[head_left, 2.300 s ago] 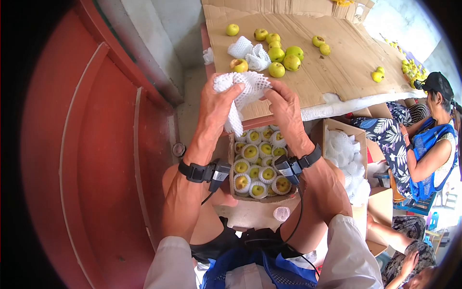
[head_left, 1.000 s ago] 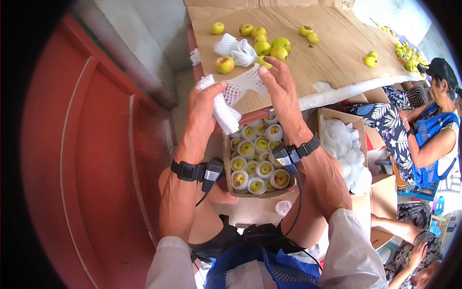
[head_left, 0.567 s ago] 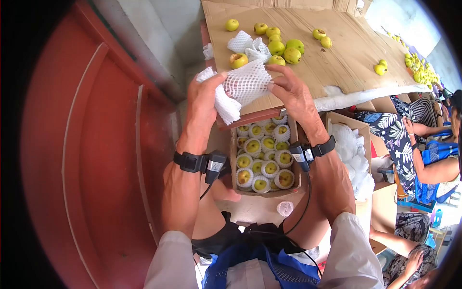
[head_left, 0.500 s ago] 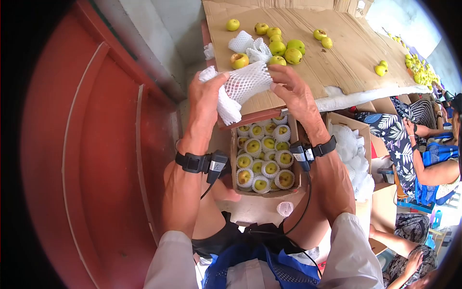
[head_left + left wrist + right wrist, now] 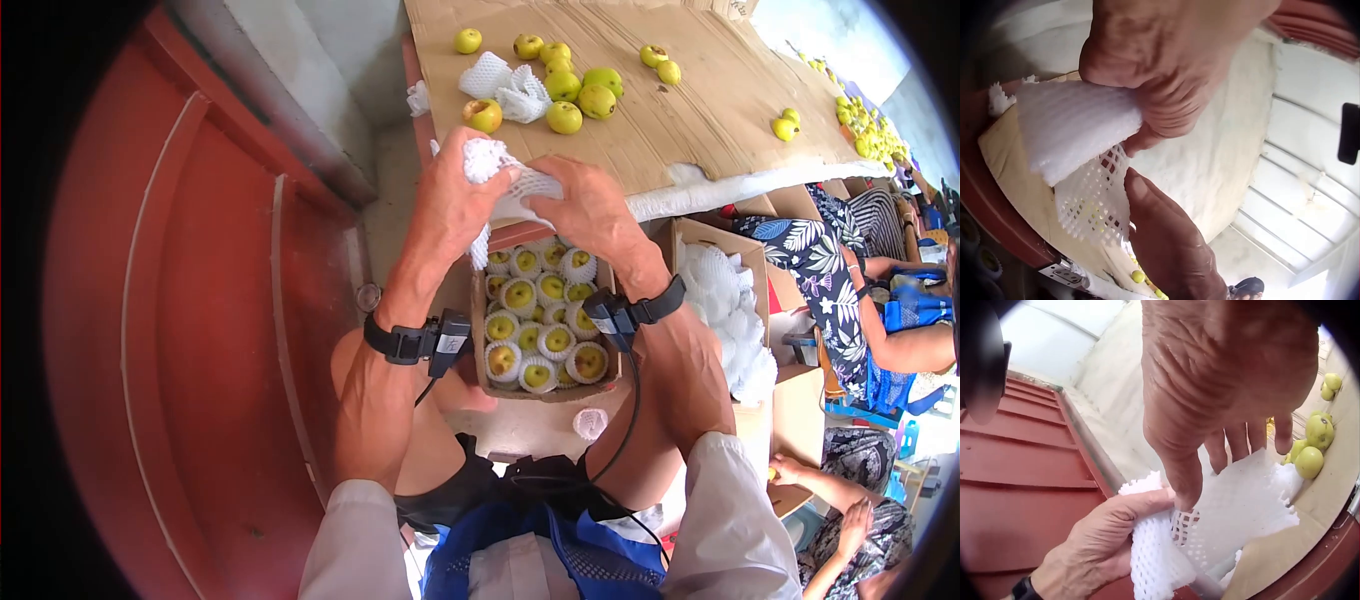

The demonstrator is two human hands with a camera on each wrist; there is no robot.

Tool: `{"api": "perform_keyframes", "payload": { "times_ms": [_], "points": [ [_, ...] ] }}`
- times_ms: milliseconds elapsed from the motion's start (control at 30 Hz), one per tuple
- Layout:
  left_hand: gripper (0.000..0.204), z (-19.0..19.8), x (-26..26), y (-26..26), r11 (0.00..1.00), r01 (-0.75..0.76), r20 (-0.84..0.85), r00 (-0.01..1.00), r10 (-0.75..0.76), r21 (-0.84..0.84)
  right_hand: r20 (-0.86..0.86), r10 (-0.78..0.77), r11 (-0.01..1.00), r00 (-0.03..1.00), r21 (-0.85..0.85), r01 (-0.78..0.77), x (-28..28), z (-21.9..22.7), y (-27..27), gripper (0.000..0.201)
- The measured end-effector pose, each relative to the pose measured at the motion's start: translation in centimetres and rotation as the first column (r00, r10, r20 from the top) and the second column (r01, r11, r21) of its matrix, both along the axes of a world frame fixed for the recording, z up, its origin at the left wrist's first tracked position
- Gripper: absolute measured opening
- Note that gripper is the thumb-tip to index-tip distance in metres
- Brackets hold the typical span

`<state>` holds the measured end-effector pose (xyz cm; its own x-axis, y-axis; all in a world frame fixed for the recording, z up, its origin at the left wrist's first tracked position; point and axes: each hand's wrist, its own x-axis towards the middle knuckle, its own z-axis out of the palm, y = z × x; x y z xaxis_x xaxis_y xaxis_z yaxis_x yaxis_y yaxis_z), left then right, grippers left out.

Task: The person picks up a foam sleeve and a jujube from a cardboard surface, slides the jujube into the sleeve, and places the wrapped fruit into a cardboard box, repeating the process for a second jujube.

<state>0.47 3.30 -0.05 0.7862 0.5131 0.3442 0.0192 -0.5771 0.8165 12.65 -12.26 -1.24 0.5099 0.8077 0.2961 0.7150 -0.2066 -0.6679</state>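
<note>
In the head view, my left hand (image 5: 450,195) holds a bunched white foam net (image 5: 484,157) just beyond the table's near edge. My right hand (image 5: 585,205) pinches a spread mesh piece between thumb and fingers, close to the left thumb. The right wrist view shows this open foam net (image 5: 1235,494) spread in front of the right fingers, with a thicker roll of netting (image 5: 1154,559) in the left hand. Below the hands is a cardboard box (image 5: 545,397) of yellow-green apples (image 5: 556,340), each in a white foam net.
Several loose apples (image 5: 597,101) and two crumpled foam nets (image 5: 522,95) lie on the cardboard-covered table (image 5: 690,130). A carton of white foam nets (image 5: 722,300) stands at the right. Beyond it sit other people (image 5: 890,320). A red door (image 5: 200,330) is at the left.
The right hand has moved left toward the left hand, so the mesh stretched between them is now gathered. The left hand has shifted slightly right and up.
</note>
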Motion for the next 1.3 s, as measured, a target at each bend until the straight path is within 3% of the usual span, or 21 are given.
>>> {"api": "perform_keyframes", "payload": {
  "times_ms": [33,67,133,167,233,300,367,433,567,633,667,700,733,767,833,1000,1067,1167,1300],
  "points": [
    [0.038,0.0,0.1,0.0,0.997,-0.001,0.047,0.999,0.005,-0.073,-0.102,-0.059,0.993,0.993,-0.103,0.049,0.1,0.2,-0.1,0.044],
    [0.038,0.0,0.1,0.0,0.989,0.002,0.093,0.996,0.011,-0.145,-0.101,-0.064,0.993,0.993,-0.103,0.054,0.4,0.1,-0.1,0.044],
    [0.041,-0.5,0.4,0.8,0.975,-0.025,0.171,0.983,0.064,-0.222,-0.478,-0.13,0.991,0.869,-0.038,0.127,1.5,-0.7,-0.2,0.04],
    [0.043,-0.7,0.5,1.3,0.952,-0.051,0.242,0.962,0.128,-0.302,-0.476,-0.134,0.99,0.869,-0.034,0.135,2.2,-1.4,-0.2,0.04],
    [0.046,-0.4,0.0,1.6,0.931,-0.06,0.182,0.974,0.133,-0.361,-0.57,0.045,0.945,0.82,0.291,0.151,2.9,-2.0,0.0,0.039],
    [0.048,-0.2,-0.5,1.3,0.906,-0.079,0.122,0.982,0.141,-0.416,-0.632,0.097,0.933,0.769,0.327,0.151,2.9,-1.8,-0.4,0.034],
    [0.048,-0.1,-0.6,0.4,0.839,0.037,0.125,0.991,0.037,-0.543,-0.688,0.156,0.92,0.709,0.362,0.149,2.3,-1.0,-0.5,0.028],
    [0.047,0.1,-0.3,-0.5,0.793,0.131,0.184,0.983,-0.024,-0.595,-0.727,0.24,0.92,0.644,0.382,0.088,1.9,-0.6,-0.4,0.037],
    [0.045,-0.3,0.3,-0.9,0.798,0.093,0.235,0.97,0.062,-0.595,-0.765,0.263,0.913,0.587,0.395,0.106,1.5,-2.2,0.8,0.036],
    [0.044,-1.2,0.8,-0.7,0.84,0.029,0.214,0.971,0.104,-0.541,-0.476,0.005,0.886,0.88,0.41,0.217,1.0,-3.2,1.9,0.031],
    [0.043,-1.7,1.0,-0.6,0.875,-0.035,0.195,0.97,0.146,-0.482,-0.475,0.004,0.886,0.88,0.41,0.217,0.8,-3.6,2.1,0.031],
    [0.043,-1.9,1.1,-0.7,0.876,-0.035,0.195,0.97,0.145,-0.481,-0.285,-0.143,0.884,0.948,0.395,0.252,-0.2,-3.1,2.1,0.029],
    [0.042,-2.0,1.3,-0.8,0.903,-0.105,0.158,0.97,0.186,-0.417,-0.077,-0.281,0.876,0.956,0.387,0.289,-1.1,-2.6,2.1,0.028],
    [0.041,-2.0,1.4,-0.8,0.922,-0.174,0.124,0.965,0.229,-0.346,-0.078,-0.282,0.874,0.956,0.389,0.29,-1.8,-2.2,2.1,0.028],
    [0.043,-1.8,1.5,-1.3,0.925,-0.181,0.121,0.965,0.233,-0.333,0.015,-0.329,0.892,0.944,0.334,0.306,-2.8,-1.9,2.2,0.028],
    [0.042,-1.5,1.2,-1.6,0.933,-0.179,0.103,0.97,0.22,-0.311,0.051,-0.353,0.893,0.934,0.316,0.32,-3.1,-1.8,2.1,0.03],
    [0.038,-1.4,1.0,-1.7,0.846,0.02,0.232,0.965,0.122,-0.532,0.063,-0.352,0.897,0.934,0.308,0.318,-3.2,-1.8,2.1,0.03],
    [0.036,-0.5,0.8,-1.3,0.808,0.064,0.195,0.979,0.063,-0.585,0.095,-0.351,0.89,0.932,0.342,0.3,-3.4,-1.9,2.3,0.03],
    [0.03,-0.7,0.8,-0.8,0.805,0.024,0.171,0.981,0.097,-0.593,0.151,-0.315,0.903,0.937,0.352,0.247,-3.9,-2.1,2.5,0.034]
  ]
}}
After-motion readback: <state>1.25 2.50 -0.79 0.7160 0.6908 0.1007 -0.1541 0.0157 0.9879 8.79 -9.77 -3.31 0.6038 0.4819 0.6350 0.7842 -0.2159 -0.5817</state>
